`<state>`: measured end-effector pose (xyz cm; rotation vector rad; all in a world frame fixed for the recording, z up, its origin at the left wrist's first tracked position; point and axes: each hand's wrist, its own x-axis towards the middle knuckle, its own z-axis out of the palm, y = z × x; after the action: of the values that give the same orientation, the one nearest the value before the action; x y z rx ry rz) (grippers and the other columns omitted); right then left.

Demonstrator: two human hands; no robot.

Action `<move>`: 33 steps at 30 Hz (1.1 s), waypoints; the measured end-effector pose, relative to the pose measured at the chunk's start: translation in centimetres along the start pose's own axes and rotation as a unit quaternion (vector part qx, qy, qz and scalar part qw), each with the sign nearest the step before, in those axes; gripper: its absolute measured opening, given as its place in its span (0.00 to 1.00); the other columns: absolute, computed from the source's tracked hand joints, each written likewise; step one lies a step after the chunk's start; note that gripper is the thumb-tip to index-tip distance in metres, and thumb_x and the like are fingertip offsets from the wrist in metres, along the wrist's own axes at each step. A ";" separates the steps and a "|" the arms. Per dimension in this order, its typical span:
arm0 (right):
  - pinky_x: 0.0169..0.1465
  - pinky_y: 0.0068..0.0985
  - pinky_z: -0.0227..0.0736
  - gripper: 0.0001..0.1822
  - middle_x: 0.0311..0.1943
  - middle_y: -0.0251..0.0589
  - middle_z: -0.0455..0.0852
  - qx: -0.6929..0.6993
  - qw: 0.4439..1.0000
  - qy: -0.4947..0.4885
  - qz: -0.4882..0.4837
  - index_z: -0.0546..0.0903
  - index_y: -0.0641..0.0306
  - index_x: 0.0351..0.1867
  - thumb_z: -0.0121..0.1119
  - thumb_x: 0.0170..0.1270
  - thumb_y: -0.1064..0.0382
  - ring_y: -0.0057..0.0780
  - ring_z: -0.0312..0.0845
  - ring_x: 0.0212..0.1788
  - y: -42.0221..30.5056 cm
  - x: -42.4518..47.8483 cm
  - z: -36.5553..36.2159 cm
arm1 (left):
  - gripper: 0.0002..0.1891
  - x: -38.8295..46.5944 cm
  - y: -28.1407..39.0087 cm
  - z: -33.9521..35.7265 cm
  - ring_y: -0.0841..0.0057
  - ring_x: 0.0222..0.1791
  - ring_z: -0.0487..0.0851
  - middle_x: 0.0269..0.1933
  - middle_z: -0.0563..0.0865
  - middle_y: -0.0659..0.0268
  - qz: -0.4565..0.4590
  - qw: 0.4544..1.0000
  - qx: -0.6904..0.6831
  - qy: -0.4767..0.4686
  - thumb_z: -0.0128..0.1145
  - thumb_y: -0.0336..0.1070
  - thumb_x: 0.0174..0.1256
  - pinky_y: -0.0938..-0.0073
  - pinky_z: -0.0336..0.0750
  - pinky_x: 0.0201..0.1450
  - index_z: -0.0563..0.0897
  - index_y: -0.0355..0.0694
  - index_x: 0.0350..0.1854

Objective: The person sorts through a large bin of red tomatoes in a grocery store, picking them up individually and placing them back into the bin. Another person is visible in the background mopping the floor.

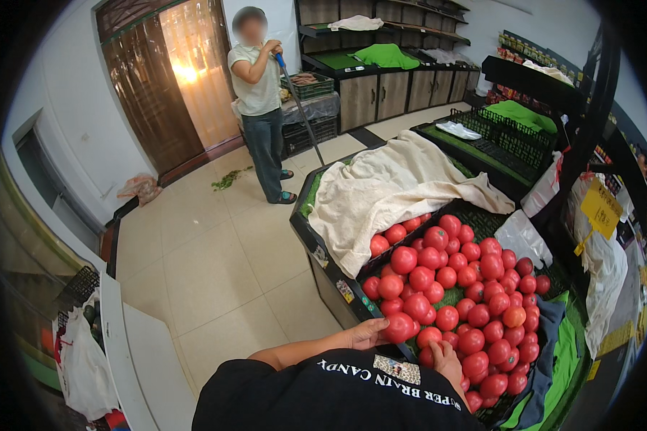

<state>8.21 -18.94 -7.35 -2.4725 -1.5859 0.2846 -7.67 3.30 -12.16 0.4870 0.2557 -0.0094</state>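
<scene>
A large red tomato (398, 327) is in my left hand (367, 334), with the thumb over its upper side, at the near left edge of the heap. My right hand (446, 362) curls its fingers against another tomato (426, 356), which sits low and is partly hidden. Between my hands lies an orange-red tomato (428, 337). Many more tomatoes (471, 341) are piled to the right and beyond on the green-matted display stand. A cream cloth (388, 180) partly covers a row of tomatoes (394, 233) at the pile's far left.
A person (259, 108) stands across the tiled floor (215, 258), holding a long blue-topped handle (299, 108). Green leaves (227, 180) lie by their feet. A black crate (504, 134) and plastic bag (524, 237) are beyond the tomatoes. Dark and green cloths (563, 345) border the right side.
</scene>
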 end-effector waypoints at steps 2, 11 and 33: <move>0.49 0.36 0.72 0.45 0.56 0.47 0.67 -0.001 1.000 0.008 -0.004 0.67 0.47 0.59 0.74 0.33 0.50 0.47 0.70 0.51 -0.1 0.0 0.0 | 0.32 0.1 -0.1 -0.3 0.74 0.57 0.75 0.58 0.76 0.67 0.000 1.000 -0.003 -0.004 0.62 0.52 0.56 0.68 0.66 0.62 0.68 0.45 0.62; 0.49 0.36 0.72 0.41 0.55 0.45 0.68 -0.002 1.000 0.017 0.001 0.69 0.50 0.57 0.72 0.37 0.48 0.45 0.71 0.50 -0.8 -0.1 -0.7 | 0.32 0.2 -0.3 -0.8 0.76 0.56 0.76 0.57 0.76 0.68 -0.007 1.000 0.003 0.003 0.61 0.52 0.57 0.70 0.68 0.61 0.67 0.46 0.62; 0.45 0.38 0.74 0.27 0.52 0.50 0.71 0.017 0.997 0.075 -0.016 0.72 0.53 0.54 0.62 0.52 0.49 0.48 0.74 0.46 -0.8 0.0 -0.2 | 0.34 -0.2 0.2 0.9 0.70 0.57 0.75 0.59 0.75 0.64 0.017 1.000 -0.008 0.005 0.63 0.51 0.55 0.66 0.69 0.61 0.67 0.43 0.62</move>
<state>7.58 -18.64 -6.91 -2.3783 -1.5450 0.1178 -7.67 3.03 -11.23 0.4753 0.2572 0.0274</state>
